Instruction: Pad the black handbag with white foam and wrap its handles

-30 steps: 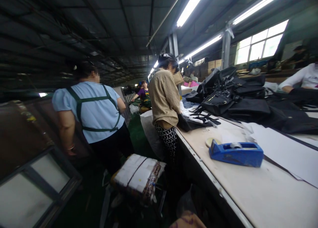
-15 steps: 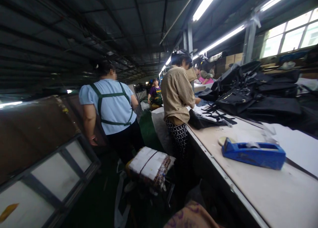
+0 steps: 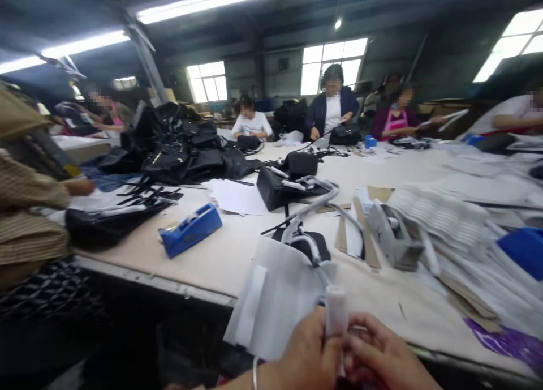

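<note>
White paper wrap on a strap [image 3: 336,311] is pinched tight by both the left hand [image 3: 307,353] and right hand [image 3: 384,356], near a blue tape holder [image 3: 190,230].

A long pale worktable [image 3: 237,254] carries a blue tape dispenser [image 3: 190,230], a heap of black bags [image 3: 178,149], loose white paper sheets [image 3: 237,196], a grey dispenser [image 3: 394,237], cardboard strips [image 3: 365,237] and white fabric [image 3: 275,294] at its near edge.

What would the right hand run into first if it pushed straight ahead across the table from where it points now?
Likely the white wrapped strap that the right hand already grips with the left hand; beyond it the white fabric bag, though depth is unclear.
</note>
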`<state>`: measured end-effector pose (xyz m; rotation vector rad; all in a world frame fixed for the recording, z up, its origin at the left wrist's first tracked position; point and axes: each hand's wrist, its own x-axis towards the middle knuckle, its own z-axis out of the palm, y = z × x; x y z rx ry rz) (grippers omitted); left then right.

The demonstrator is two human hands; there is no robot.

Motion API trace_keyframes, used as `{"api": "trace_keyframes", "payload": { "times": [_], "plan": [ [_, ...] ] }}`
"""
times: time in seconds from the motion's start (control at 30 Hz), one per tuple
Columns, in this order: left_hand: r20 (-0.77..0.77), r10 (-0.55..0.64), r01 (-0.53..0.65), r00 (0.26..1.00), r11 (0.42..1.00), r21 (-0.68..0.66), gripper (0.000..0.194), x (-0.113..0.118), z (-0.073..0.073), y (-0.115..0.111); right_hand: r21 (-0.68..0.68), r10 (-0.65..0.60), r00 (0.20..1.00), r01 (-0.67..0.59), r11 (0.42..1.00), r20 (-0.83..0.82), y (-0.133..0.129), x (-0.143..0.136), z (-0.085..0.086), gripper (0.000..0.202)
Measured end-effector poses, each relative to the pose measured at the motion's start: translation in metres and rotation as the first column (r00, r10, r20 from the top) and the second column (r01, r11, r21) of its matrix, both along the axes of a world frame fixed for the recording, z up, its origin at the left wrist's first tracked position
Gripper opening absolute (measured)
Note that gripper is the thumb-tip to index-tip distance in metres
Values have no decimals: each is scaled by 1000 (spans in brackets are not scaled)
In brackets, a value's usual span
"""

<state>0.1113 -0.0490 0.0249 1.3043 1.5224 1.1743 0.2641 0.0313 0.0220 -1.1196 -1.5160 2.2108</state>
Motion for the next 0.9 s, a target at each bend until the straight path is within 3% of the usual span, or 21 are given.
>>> {"api": "trace_keyframes", "payload": {
  "times": [0.03, 0.07, 0.1, 0.13, 0.17, 0.2, 0.23, 0.27, 0.3, 0.33, 0.37, 0.4, 0.5, 0.6, 0.67, 0.77, 0.9],
  "plan": [
    [-26, 8, -8, 1000, 1000, 8, 22, -1, 0, 0, 43, -10, 1000, 10, 999, 2, 2, 2, 3, 53],
    [-45, 5, -5, 999, 1000, 16, 19, -4, 0, 1, 179, -41, 999, 39, 983, 10, 5, 3, 7, 46],
    [-62, 2, 0, 998, 1000, 27, 18, -7, 1, 2, 389, -83, 997, 77, 918, 0, 8, 5, 12, 38],
    [-76, -2, 5, 997, 999, 39, 16, -10, 2, 3, 631, -116, 992, 114, 767, -38, 11, 6, 18, 31],
    [-87, -4, 9, 996, 999, 54, 16, -12, 3, 4, 840, -109, 990, 134, 526, -89, 13, 6, 26, 27],
    [-88, -11, 17, 996, 998, 65, 16, -12, 2, 6, 962, -51, 991, 133, 237, -124, 16, 5, 33, 29],
    [-83, -34, 40, 996, 996, 74, 17, -11, 1, 8, 993, 40, 993, 116, -32, -114, 18, 3, 40, 33],
    [-79, -56, 63, 995, 995, 81, 19, -10, -2, 10, 967, 119, 991, 94, -236, -68, 20, -1, 45, 34],
    [-75, -67, 73, 995, 994, 86, 21, -9, -6, 11, 931, 160, 987, 64, -358, -6, 22, -7, 49, 30],
    [-75, -60, 66, 995, 994, 85, 25, -9, -10, 12, 910, 164, 986, 33, -414, 39, 23, -15, 50, 24],
    [-79, -39, 46, 996, 996, 81, 28, -9, -14, 12, 908, 145, 987, 1, -419, 66, 24, -22, 49, 18],
    [-86, -14, 20, 996, 997, 70, 31, -10, -18, 12, 923, 115, 990, -29, -384, 79, 25, -30, 46, 13],
    [-105, 19, -18, 994, 1000, 17, 33, -15, -27, 10, 971, 90, 993, -55, -232, 77, 27, -44, 36, 10],
    [-108, -1, -1, 994, 1000, -19, 33, -20, -25, 10, 995, 182, 983, 19, -97, -2, 34, -41, 30, 12],
    [-103, -33, 30, 994, 999, -32, 34, -21, -19, 13, 995, 169, 980, 101, 8, -101, 49, -31, 26, 20],
    [-70, -138, 136, 988, 990, -26, 38, -22, -9, 18, 979, -74, 979, 193, 61, -189, 90, -13, 9, 23],
    [-23, -224, 225, 974, 974, 22, 42, -24, -3, 24, 993, -350, 933, -48, 107, 83, 167, 10, -28, 19]
  ]
}}
